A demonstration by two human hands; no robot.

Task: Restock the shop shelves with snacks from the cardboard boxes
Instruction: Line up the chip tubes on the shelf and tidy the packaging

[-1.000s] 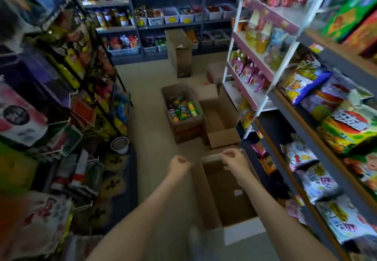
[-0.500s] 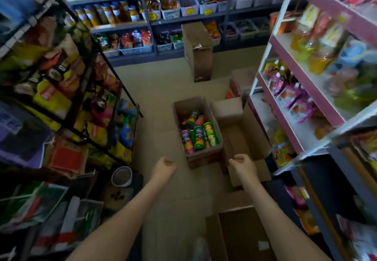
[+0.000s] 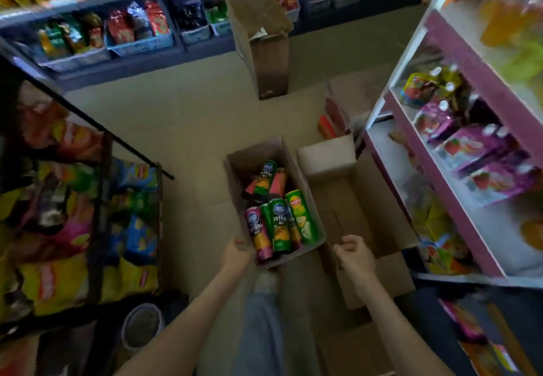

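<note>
Cardboard box (image 3: 252,155) of snack cans (image 3: 280,225) sits on the floor (image 3: 191,128) at centre frame, its right wall touching an empty box (image 3: 338,199) whose far side runs close along the pink-edged shelf (image 3: 470,70). The left hand (image 3: 238,253) curls at the full box's near left corner; whether it grips the rim cannot be told. The right hand (image 3: 354,253) hangs loosely curled over the empty box, holding nothing. Bare floor lies open between the boxes and the black rack (image 3: 100,199) at left.

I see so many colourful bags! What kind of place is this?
Probably a small snack shop: wall shelves of snack bags, a pink rack of pouches, and a cardboard box of crisp tubes.
</note>
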